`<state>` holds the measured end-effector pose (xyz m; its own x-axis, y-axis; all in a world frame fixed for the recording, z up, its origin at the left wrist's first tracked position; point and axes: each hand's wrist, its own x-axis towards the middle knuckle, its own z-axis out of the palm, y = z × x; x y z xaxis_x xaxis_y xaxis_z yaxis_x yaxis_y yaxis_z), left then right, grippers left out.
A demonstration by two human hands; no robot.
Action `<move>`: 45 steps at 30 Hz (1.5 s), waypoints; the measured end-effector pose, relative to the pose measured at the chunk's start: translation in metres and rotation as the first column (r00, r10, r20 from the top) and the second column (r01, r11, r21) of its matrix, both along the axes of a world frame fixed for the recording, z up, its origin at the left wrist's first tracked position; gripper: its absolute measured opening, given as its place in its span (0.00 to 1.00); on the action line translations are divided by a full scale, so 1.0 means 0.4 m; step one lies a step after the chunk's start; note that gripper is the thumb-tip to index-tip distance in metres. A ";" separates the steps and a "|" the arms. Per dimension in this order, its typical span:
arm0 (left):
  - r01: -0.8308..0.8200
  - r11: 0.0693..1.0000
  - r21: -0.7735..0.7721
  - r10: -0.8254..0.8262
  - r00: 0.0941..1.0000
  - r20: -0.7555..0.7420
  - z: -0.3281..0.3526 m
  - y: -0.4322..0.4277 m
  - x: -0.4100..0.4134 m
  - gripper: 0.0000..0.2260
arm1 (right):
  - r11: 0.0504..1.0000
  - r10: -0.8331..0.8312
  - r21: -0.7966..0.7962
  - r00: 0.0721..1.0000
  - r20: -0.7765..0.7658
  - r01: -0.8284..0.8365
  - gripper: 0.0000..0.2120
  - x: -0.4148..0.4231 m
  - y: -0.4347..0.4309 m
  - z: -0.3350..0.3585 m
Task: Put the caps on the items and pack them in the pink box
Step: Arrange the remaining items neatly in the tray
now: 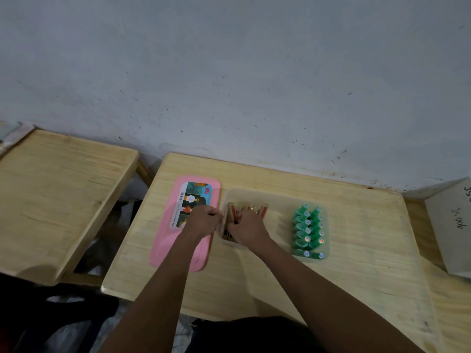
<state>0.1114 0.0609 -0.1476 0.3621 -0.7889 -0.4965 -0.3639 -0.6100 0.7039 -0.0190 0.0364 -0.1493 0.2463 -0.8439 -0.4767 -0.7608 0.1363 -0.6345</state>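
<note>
Items (254, 208) in clear tray (277, 200), beneath right hand (248, 229), seemingly pinching one, left hand (204, 220) curled beside

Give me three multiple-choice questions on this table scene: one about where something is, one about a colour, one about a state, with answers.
1. Where does the pink box lie?
A. left of the clear tray
B. right of it
C. inside it

2. What colour are the caps in rows in the tray?
A. red
B. green
C. white

3. How are the left hand and right hand?
A. spread flat and far apart
B. one out of view
C. both with fingers curled, close together at the gold items

Answers: 1 A, the box lies beside the tray's left wall. 2 B, every cap in the rows is green. 3 C, both hands meet, curled, at the tray's left end.
</note>
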 end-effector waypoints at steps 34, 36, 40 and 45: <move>0.012 1.000 -0.001 -0.012 0.999 -0.032 -0.001 0.004 0.004 0.06 | 0.969 -0.234 -0.068 0.972 0.031 0.236 0.12 -0.097 -0.016 -0.018; 0.017 1.000 -0.005 -0.017 1.000 -0.027 -0.001 0.004 0.004 0.06 | 0.976 -0.205 -0.053 0.975 0.089 0.210 0.11 -0.066 -0.010 -0.006; 0.009 1.000 -0.009 -0.009 1.000 -0.014 -0.002 0.004 0.002 0.07 | 0.991 -0.107 -0.073 0.993 0.046 0.111 0.12 -0.013 -0.006 -0.015; 0.008 1.000 -0.007 -0.008 1.000 -0.021 -0.008 0.003 0.007 0.06 | 0.988 0.092 -0.112 0.989 -0.117 -0.105 0.10 -0.006 -0.004 -0.036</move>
